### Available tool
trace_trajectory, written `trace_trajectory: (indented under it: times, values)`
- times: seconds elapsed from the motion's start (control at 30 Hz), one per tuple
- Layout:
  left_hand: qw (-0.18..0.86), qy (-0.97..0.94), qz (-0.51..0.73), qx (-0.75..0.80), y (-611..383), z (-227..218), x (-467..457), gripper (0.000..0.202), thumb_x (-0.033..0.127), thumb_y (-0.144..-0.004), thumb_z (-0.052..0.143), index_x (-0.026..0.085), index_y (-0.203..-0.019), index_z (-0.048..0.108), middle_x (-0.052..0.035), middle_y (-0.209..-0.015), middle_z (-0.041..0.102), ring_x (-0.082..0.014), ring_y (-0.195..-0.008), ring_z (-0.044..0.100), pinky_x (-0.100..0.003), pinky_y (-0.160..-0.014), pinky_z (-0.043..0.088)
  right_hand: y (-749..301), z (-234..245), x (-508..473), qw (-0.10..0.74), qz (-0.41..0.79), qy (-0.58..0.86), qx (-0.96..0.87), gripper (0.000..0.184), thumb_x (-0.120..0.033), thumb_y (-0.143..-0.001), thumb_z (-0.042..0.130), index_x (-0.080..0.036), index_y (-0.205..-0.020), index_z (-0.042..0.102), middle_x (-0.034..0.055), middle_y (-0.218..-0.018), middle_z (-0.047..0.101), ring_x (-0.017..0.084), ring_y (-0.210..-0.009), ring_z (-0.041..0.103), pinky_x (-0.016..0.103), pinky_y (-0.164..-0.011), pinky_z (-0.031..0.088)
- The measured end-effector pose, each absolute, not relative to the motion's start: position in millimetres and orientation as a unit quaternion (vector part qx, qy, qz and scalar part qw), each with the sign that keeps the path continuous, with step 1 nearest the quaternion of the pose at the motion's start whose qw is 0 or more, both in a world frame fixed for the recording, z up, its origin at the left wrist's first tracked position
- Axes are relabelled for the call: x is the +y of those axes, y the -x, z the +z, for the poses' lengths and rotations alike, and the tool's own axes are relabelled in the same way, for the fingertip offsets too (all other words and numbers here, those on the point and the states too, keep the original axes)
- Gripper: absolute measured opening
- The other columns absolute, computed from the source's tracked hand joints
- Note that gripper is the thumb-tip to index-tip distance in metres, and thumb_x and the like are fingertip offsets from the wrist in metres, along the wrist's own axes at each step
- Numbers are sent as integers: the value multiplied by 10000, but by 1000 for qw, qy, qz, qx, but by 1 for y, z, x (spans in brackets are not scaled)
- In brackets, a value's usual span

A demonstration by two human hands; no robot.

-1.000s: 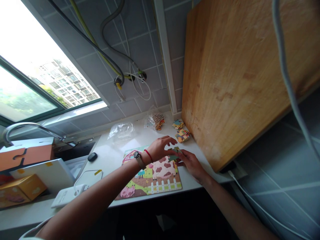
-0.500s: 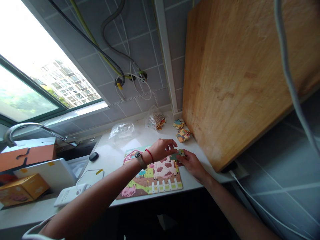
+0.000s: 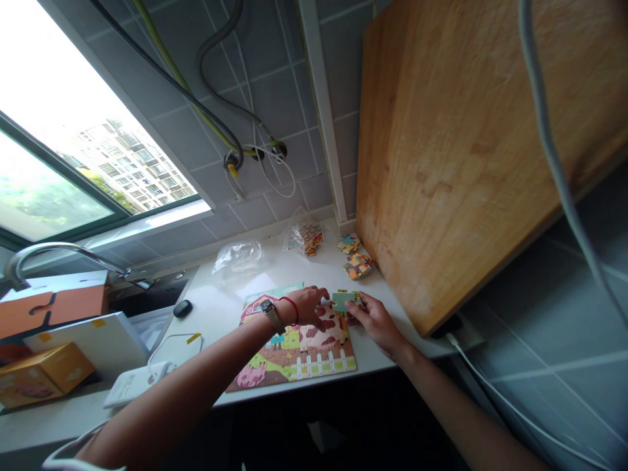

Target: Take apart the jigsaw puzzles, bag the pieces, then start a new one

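Observation:
A colourful farm jigsaw puzzle [image 3: 299,356] lies flat on the white counter [image 3: 220,307]. My left hand [image 3: 307,306], with a watch and a red cord at the wrist, rests on the puzzle's upper right part, fingers bent down and pressing on it. My right hand [image 3: 375,320] sits just right of the puzzle and pinches a green puzzle piece [image 3: 343,301] at the puzzle's top right corner. Both hands nearly touch around that piece.
Loose puzzle pieces [image 3: 358,265] and a plastic bag of pieces [image 3: 307,237] lie behind the puzzle. An empty clear bag [image 3: 238,255] lies further left. A large wooden board [image 3: 466,150] leans at right. A faucet [image 3: 53,252], boxes [image 3: 53,307] and a white charger [image 3: 130,386] are at left.
My left hand has dropped from hovering over the piece to pressing on the puzzle. The green piece in my right hand now shows more clearly at the corner.

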State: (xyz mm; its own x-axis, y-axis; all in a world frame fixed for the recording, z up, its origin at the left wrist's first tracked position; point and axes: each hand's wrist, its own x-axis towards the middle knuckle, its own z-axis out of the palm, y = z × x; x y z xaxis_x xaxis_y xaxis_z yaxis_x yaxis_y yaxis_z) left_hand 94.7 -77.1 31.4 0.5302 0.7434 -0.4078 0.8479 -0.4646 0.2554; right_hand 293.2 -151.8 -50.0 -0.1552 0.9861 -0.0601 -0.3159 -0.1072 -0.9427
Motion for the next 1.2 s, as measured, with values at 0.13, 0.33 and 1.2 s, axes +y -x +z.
trace_trajectory:
  times: [0.13, 0.33, 1.2]
  values:
    - [189, -839, -156, 486, -102, 26, -81, 614, 382, -652, 930, 212, -1176, 659, -103, -1151, 718, -311, -1035, 716, -338, -835, 546, -293, -52, -152, 516, 628, 394, -429, 443, -617, -814, 796, -216, -981, 712, 47, -959, 750, 201, -780, 676, 324, -728, 589]
    - [183, -828, -176, 500, -109, 26, -76, 598, 355, -630, 959, 213, -1145, 693, -88, -1136, 723, -295, -1012, 725, -321, -825, 553, -293, -53, -151, 520, 626, 391, -429, 455, -636, -811, 789, -216, -972, 718, 46, -963, 755, 195, -768, 680, 314, -715, 597]
    - [299, -808, -73, 502, -91, 44, -74, 145, 223, -741, 823, 192, -870, 764, 14, -807, 760, -141, -728, 678, -204, -632, 461, -293, -50, -152, 524, 617, 408, -423, 466, -636, -797, 796, -208, -959, 706, 45, -929, 743, 194, -757, 659, 319, -699, 587]
